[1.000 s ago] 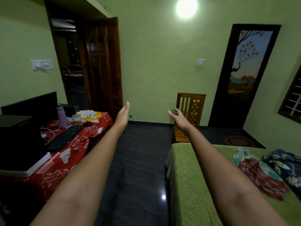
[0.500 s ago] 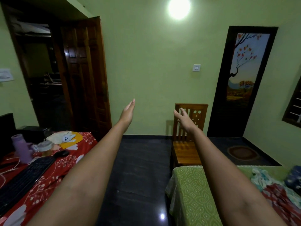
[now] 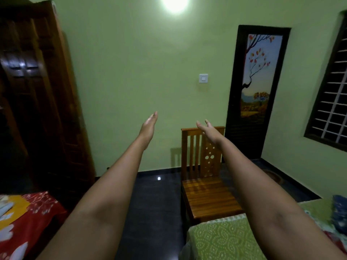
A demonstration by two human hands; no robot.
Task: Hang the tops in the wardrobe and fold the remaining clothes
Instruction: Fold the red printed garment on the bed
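- Left hand [image 3: 148,125] stretched forward at arm's length, fingers straight and together, grasping nothing.
- Right hand [image 3: 208,129] likewise extended, fingers straight and slightly spread, grasping nothing; seen in front of the chair [image 3: 206,194] top rail.
- Both hands well apart from each other, palms turned inward, raised before the green wall [image 3: 131,81].
- Clothes [image 3: 339,212]: dark blue piece at far right edge, on the bed [image 3: 225,239], below and right of the right hand, well apart from it; mostly cut off by the frame.
- Bed edge lies under the right forearm, chair seat just beyond it.
- Dark wooden door [image 3: 37,100] stands left of the left hand.
- Red floral cloth [image 3: 33,218] at lower left, beneath the left arm.
- Painted door [image 3: 257,87] and window [image 3: 332,102] right of the right hand.
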